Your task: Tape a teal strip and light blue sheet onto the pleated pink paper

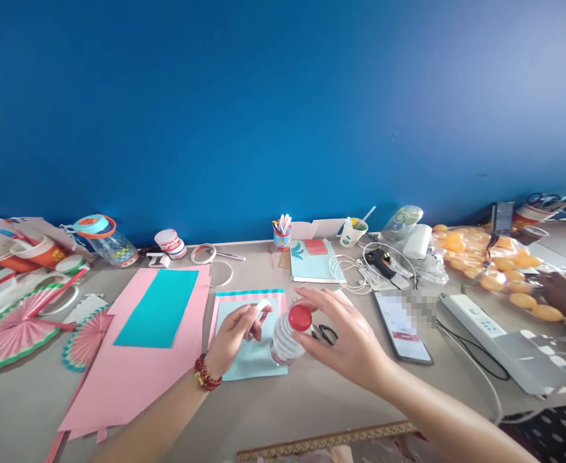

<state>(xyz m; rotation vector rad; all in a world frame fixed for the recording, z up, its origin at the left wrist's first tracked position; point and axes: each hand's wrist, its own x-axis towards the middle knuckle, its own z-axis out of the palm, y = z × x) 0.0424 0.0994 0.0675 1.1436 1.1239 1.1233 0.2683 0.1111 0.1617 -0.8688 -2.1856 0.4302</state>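
Observation:
My left hand (237, 331), with a red bead bracelet on its wrist, is closed on a small white ring-like roll (264, 307) that looks like tape. My fingers hide part of it. To its right is a clear plastic bottle (285, 341) with a red cap (300, 317). The thumb and forefinger of my right hand (343, 334) are on either side of this cap. Beneath my left hand and the bottle lies a light blue sheet (249, 368) with a pink-striped top edge. Black scissor handles (328, 333) show partly behind my right hand.
Pink paper (152, 379) with a teal sheet (157, 308) lies left, beside paper fans (20, 321). A pen cup (282, 239), glue gun (380, 262) and cables are at the back. A phone (401, 328), power strip (480, 321) and another person's hand (565, 299) are right.

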